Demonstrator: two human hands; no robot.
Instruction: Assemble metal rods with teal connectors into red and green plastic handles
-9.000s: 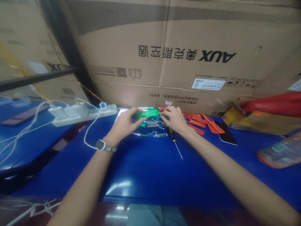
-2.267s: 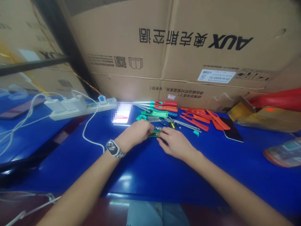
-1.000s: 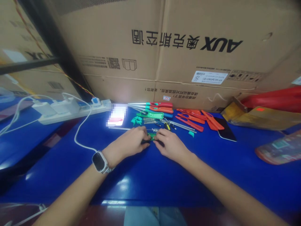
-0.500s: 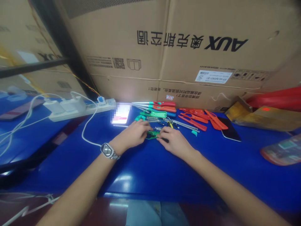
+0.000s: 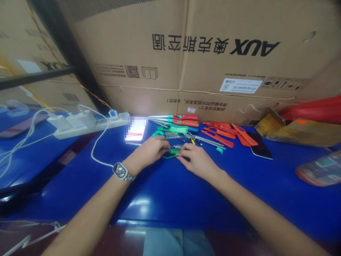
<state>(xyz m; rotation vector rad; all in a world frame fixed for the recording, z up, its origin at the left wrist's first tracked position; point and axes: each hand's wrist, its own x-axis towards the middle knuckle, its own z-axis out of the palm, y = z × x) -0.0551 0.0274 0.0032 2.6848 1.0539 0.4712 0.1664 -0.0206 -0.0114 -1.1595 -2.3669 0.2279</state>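
A green lighter handle half (image 5: 174, 153) lies on the blue table between my hands, small parts inside it. My right hand (image 5: 195, 158) is closed at its right end, thumb and fingers pinching the shell. At the left end, my left hand (image 5: 154, 149) has its fingertips pinched together; what they hold is too small to make out. Just behind are another green handle half (image 5: 173, 128), small metal parts (image 5: 172, 135), a yellow-and-black screwdriver (image 5: 191, 141) and metal tubes (image 5: 210, 140). Teal plastic pieces (image 5: 158, 133) sit beyond my left hand.
Red long-nosed lighters (image 5: 185, 117) lie at the back, with red handle shells (image 5: 222, 133) to their right. A lit phone (image 5: 136, 129), a power strip (image 5: 87, 124), a dark phone (image 5: 262, 149) and a plastic jar (image 5: 321, 169) stand around. A large carton (image 5: 202, 71) walls the back.
My left hand has shifted slightly left, showing more of the green shell's left end. The right hand stays nearly in place at the shell. The view has moved a little.
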